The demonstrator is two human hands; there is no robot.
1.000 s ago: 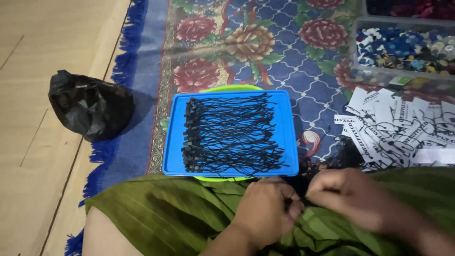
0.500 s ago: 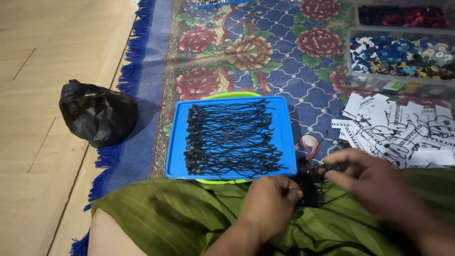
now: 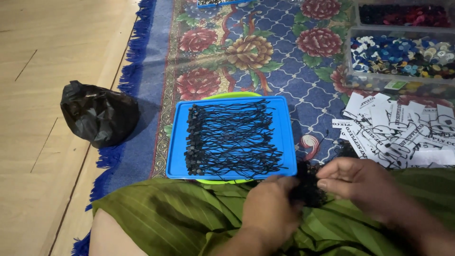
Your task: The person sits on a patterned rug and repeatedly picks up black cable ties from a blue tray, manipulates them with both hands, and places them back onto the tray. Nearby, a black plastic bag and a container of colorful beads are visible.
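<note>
A blue tray (image 3: 180, 142) rests on the rug in front of my lap, with several black string loops (image 3: 230, 137) laid in a row, their small black fasteners at the left. Just right of the tray's near corner, over my green cloth lap, both hands meet on a tangled black bundle of strings (image 3: 308, 189). My left hand (image 3: 270, 211) grips the bundle from the left. My right hand (image 3: 362, 182) pinches it from the right with thumb and fingers.
A pile of white printed paper tags (image 3: 403, 130) lies right of the tray. Behind it stand clear plastic bins of coloured buttons (image 3: 403, 57). A tied black plastic bag (image 3: 97, 114) sits on the wooden floor at the left, by the rug's blue fringe.
The view has shifted, so tray and bag appear further right and lower. My hands have moved from my lap's middle up to the tray's near right corner, still on the black bundle.
</note>
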